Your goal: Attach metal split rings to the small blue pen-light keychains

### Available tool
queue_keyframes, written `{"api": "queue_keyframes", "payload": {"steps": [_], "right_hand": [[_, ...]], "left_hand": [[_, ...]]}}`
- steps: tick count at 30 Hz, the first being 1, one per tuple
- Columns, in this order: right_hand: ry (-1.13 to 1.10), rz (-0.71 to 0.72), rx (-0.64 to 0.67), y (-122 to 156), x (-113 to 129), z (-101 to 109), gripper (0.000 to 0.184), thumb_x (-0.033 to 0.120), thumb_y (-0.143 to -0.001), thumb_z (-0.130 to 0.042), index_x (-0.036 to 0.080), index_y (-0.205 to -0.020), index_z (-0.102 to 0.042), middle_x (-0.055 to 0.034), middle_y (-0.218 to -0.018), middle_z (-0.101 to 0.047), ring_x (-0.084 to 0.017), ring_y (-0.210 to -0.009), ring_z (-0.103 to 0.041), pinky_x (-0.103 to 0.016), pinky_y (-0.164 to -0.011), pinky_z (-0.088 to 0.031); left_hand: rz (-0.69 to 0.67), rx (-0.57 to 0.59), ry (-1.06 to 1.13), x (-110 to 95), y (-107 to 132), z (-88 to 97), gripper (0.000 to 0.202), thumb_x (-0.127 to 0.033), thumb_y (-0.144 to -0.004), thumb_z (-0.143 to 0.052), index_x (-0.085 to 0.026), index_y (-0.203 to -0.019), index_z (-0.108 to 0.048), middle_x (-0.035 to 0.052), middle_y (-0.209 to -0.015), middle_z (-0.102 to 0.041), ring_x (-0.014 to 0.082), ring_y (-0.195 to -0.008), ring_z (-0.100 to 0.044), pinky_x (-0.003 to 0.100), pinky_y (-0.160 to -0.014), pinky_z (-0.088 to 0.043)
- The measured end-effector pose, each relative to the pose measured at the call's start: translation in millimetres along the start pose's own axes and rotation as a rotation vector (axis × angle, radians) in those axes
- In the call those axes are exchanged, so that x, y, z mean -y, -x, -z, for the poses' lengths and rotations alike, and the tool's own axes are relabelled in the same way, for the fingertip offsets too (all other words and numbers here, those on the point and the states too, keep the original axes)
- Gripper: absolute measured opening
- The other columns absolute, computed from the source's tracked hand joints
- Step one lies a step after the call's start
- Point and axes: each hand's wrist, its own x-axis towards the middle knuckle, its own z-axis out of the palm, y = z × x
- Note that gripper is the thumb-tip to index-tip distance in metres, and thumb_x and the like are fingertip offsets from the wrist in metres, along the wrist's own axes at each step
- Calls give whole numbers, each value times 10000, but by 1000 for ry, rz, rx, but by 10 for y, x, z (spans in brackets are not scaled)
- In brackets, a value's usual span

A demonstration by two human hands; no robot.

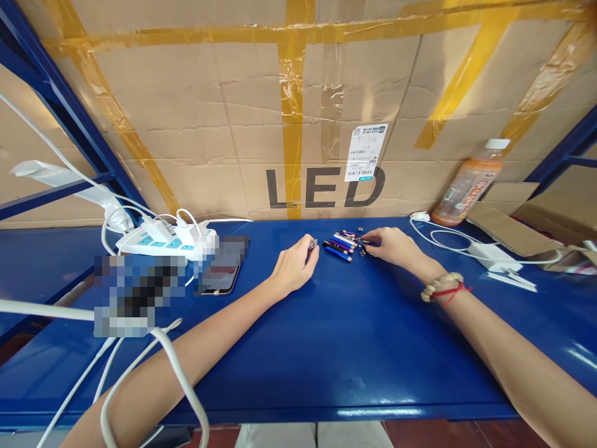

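My left hand (297, 262) is closed, with a small shiny metal piece (313, 244) pinched at its fingertips. Just right of it, several slim sticks (340, 244) in blue, purple, black and silver lie side by side, with silvery ends. My right hand (394, 246) has its thumb and fingers pinched together low over the right end of this group. Small shiny metal pieces (362, 251) lie at those fingertips. What the right fingers grip is too small and partly hidden to make out.
A white power strip (140, 241) with chargers and a phone (222, 280) lie on the blue table (326, 348) at left. White cables cross over my left arm. A drink bottle (470, 183), a white adapter (497, 258) and cardboard are at right. A large carton (196, 118) stands behind.
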Motion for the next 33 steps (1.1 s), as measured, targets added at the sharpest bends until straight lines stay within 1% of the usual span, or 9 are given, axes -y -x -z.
{"api": "queue_keyframes", "payload": {"steps": [8,12,14,16,20,23,25,30,33], "right_hand": [[22,-16,-53,50,102,68,245,283,-797,-516,250,-937,-715,-19,-893,-726,-209,-828,-652,-274,-623,-470],[-51,-24,-124,51,91,101,255,300,-824,-503,239,-952,-715,-30,-955,-720,-235,-866,-647,-315,-691,-481],[-179,-28,-185,45,118,112,271,305,-834,-488,218,-956,-714,-46,-948,-721,-232,-845,-649,-328,-726,-485],[-403,-9,-188,50,196,111,291,340,-835,-486,196,-942,-714,-57,-869,-728,-210,-773,-654,-316,-708,-499],[-893,148,-22,129,490,46,419,463,-796,-527,158,-1043,-676,-54,-783,-713,-158,-657,-627,-289,-617,-518],[-1008,260,75,223,708,-21,462,496,-783,-544,158,-1071,-669,-53,-768,-702,-135,-618,-596,-296,-606,-516],[-982,300,68,275,794,-54,431,487,-797,-535,179,-1064,-674,-48,-768,-696,-129,-594,-574,-300,-591,-512],[-591,512,-164,343,826,-102,331,394,-849,-514,190,-1061,-665,-49,-771,-641,-148,-656,-558,-295,-621,-480],[-441,572,-183,371,831,-109,297,342,-882,-468,176,-1058,-639,-49,-775,-604,-149,-661,-555,-285,-628,-462]], "left_hand": [[14,-1,-7,-8,1,3,165,-304,-920,-311,-216,-804,-387,-30,-644,-484,134,-566,-512,230,-535,-341],[17,5,8,1,-1,3,145,-309,-907,-333,-218,-808,-386,-35,-628,-469,135,-560,-508,232,-536,-340],[5,12,25,8,-3,4,135,-314,-898,-348,-219,-810,-383,-39,-621,-463,132,-550,-501,231,-536,-338],[-12,21,47,13,-3,6,132,-321,-894,-355,-220,-814,-382,-43,-619,-461,127,-541,-492,230,-536,-337],[-5,4,101,33,3,-4,160,-366,-898,-354,-222,-832,-380,-48,-638,-463,111,-519,-470,223,-541,-346],[10,-49,144,69,8,-32,162,-381,-904,-355,-223,-871,-369,-42,-691,-497,100,-516,-483,214,-542,-358],[0,-70,155,98,7,-56,124,-346,-914,-338,-225,-900,-363,-32,-723,-518,107,-553,-522,214,-552,-369],[-27,-64,107,138,-7,-83,76,-292,-917,-335,-223,-910,-366,-18,-748,-535,126,-596,-553,223,-562,-374],[-35,-41,115,127,-9,-74,61,-281,-916,-334,-226,-905,-360,-20,-742,-525,125,-577,-539,223,-554,-369]]}}
